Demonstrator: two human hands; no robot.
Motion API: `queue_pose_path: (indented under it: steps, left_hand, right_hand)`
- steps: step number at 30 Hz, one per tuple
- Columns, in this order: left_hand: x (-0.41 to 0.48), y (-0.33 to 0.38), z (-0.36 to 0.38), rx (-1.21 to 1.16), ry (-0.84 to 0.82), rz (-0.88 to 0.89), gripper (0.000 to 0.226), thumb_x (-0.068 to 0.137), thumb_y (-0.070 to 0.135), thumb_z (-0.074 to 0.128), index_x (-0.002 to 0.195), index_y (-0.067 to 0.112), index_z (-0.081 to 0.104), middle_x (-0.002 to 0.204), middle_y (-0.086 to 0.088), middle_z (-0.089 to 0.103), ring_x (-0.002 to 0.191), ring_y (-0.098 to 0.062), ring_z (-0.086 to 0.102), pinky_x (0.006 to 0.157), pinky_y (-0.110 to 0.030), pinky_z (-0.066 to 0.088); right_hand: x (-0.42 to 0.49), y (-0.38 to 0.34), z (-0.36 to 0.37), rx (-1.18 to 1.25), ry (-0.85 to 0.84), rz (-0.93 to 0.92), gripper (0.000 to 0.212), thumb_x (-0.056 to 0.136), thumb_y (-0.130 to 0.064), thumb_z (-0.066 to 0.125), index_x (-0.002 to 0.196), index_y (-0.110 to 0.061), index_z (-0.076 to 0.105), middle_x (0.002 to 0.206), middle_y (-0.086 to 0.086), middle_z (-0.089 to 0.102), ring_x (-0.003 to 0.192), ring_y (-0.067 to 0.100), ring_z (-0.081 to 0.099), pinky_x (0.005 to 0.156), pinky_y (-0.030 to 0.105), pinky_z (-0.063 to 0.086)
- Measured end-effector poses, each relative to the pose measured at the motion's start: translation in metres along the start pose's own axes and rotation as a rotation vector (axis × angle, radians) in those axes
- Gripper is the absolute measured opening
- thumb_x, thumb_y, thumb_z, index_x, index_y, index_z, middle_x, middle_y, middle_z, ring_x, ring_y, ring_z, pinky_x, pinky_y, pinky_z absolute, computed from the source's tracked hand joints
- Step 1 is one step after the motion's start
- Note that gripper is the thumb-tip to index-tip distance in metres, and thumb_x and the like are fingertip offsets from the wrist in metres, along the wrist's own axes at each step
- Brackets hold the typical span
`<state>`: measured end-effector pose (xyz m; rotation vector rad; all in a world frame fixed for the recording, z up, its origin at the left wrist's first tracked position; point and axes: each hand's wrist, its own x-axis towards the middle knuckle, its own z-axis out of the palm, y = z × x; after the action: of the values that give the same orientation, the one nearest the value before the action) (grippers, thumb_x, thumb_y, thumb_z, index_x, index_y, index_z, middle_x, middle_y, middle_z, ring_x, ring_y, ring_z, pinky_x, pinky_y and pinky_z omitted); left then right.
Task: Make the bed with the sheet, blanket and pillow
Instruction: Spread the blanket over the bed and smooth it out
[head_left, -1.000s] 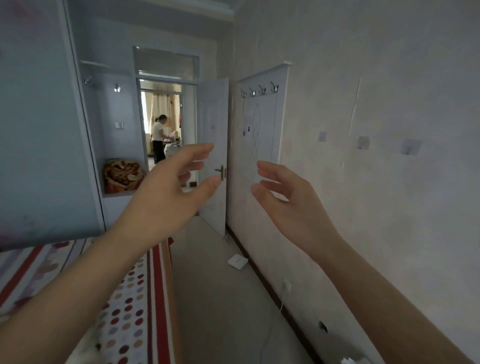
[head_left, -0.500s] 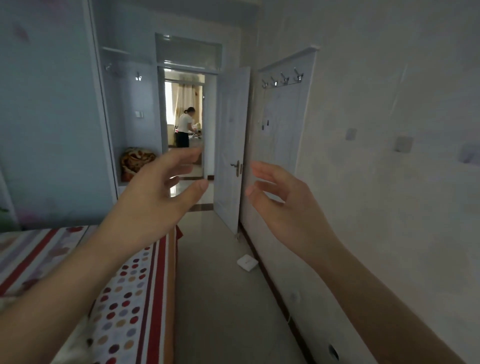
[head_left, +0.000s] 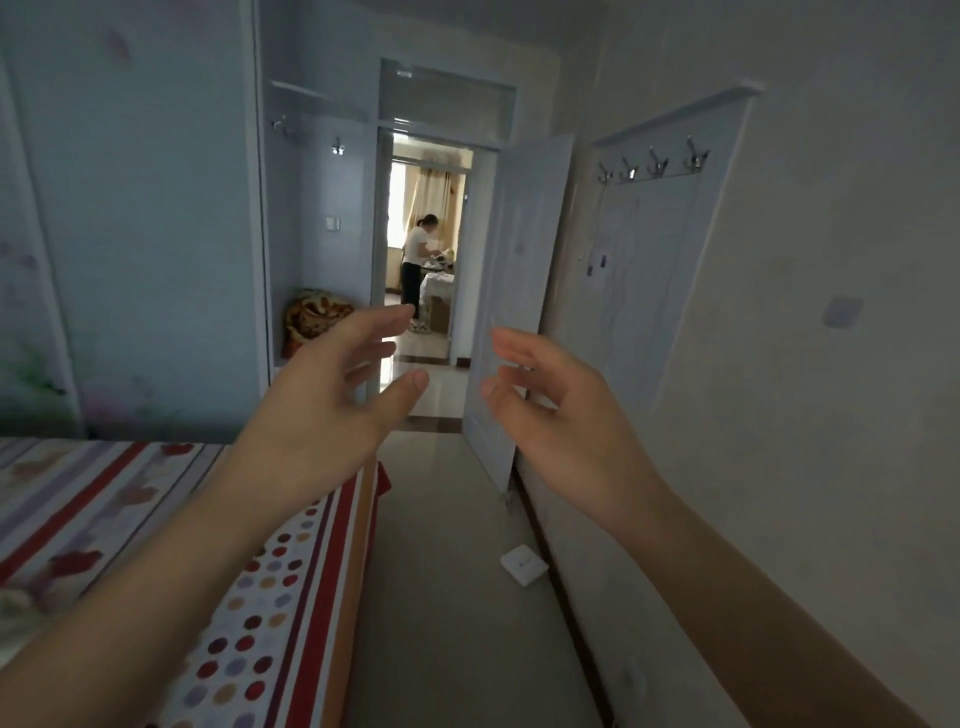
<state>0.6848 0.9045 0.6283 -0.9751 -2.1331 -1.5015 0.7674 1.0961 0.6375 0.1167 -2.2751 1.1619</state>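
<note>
Bedroom, doorway (head_left: 423, 179) open far ahead. Near left, the sheet (head_left: 104, 514) covers the bed (head_left: 358, 571); a folded blanket (head_left: 311, 317) lies in the far alcove (head_left: 317, 208). Left hand (head_left: 322, 405) and right hand (head_left: 566, 415) are raised, fingers loose, empty, likely to fetch it. No pillow shows.

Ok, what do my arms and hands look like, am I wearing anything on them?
Both the left hand and right hand are bare: no gloves, rings, watch or bracelet in view. The left forearm and right forearm are uncovered too, with no sleeve showing up to the picture's edge. The left thumbnail looks short and unpainted.
</note>
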Motion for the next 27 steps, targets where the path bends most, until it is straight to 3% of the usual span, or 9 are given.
queue_pose_path:
  steps: [4,7,13,20,23,25,27]
  left_hand:
    - [0.034,-0.008,0.013,0.02,0.003,0.018,0.053,0.09,0.034,0.068,0.14,0.034,0.052,0.135,0.016,0.059,0.124,-0.001,0.056,0.109,-0.035,0.046]
    - [0.056,-0.01,0.028,0.064,0.004,0.019,0.054,0.09,0.036,0.067,0.141,0.035,0.05,0.135,0.016,0.059,0.124,-0.001,0.055,0.11,-0.035,0.046]
    - [0.105,-0.022,0.073,0.171,0.067,-0.006,0.053,0.09,0.037,0.067,0.14,0.036,0.051,0.134,0.019,0.059,0.124,0.0,0.055,0.109,-0.034,0.046]
    - [0.17,-0.039,0.143,0.352,0.128,-0.085,0.051,0.092,0.036,0.063,0.141,0.039,0.048,0.127,0.027,0.055,0.115,0.012,0.052,0.086,-0.002,0.042]
    - [0.189,-0.047,0.163,0.375,0.157,-0.125,0.048,0.093,0.032,0.064,0.138,0.037,0.049,0.119,0.034,0.052,0.109,0.025,0.047,0.082,0.008,0.035]
    - [0.198,-0.053,0.171,0.42,0.174,-0.161,0.05,0.092,0.033,0.063,0.14,0.038,0.048,0.122,0.033,0.052,0.113,0.022,0.047,0.087,0.005,0.036]
    - [0.208,-0.059,0.174,0.442,0.205,-0.182,0.052,0.091,0.035,0.063,0.141,0.037,0.048,0.132,0.025,0.054,0.12,0.01,0.05,0.098,-0.008,0.039]
  right_hand:
    - [0.04,0.016,-0.001,0.032,0.001,-0.04,0.046,0.098,-0.031,0.061,0.143,-0.035,0.051,0.135,-0.023,0.055,0.117,-0.01,0.052,0.081,-0.006,0.037]
    - [0.067,0.035,-0.007,0.045,-0.004,-0.067,0.047,0.098,-0.032,0.061,0.144,-0.037,0.05,0.138,-0.021,0.055,0.121,-0.008,0.053,0.081,-0.002,0.04]
    - [0.125,0.097,-0.036,0.137,-0.029,-0.107,0.048,0.098,-0.031,0.062,0.144,-0.034,0.05,0.141,-0.019,0.053,0.125,-0.006,0.051,0.083,-0.007,0.037]
    - [0.209,0.188,-0.068,0.243,-0.126,-0.147,0.047,0.097,-0.03,0.063,0.143,-0.033,0.052,0.138,-0.02,0.055,0.124,-0.007,0.052,0.09,-0.002,0.04]
    - [0.242,0.214,-0.069,0.284,-0.173,-0.159,0.048,0.097,-0.028,0.063,0.144,-0.03,0.052,0.138,-0.019,0.056,0.121,-0.009,0.053,0.09,-0.003,0.04]
    - [0.259,0.227,-0.064,0.316,-0.216,-0.171,0.047,0.098,-0.026,0.062,0.144,-0.03,0.052,0.137,-0.02,0.056,0.12,-0.01,0.053,0.089,-0.002,0.04]
    - [0.275,0.238,-0.057,0.338,-0.243,-0.193,0.047,0.097,-0.026,0.062,0.144,-0.03,0.052,0.136,-0.019,0.057,0.118,-0.013,0.053,0.09,-0.002,0.041]
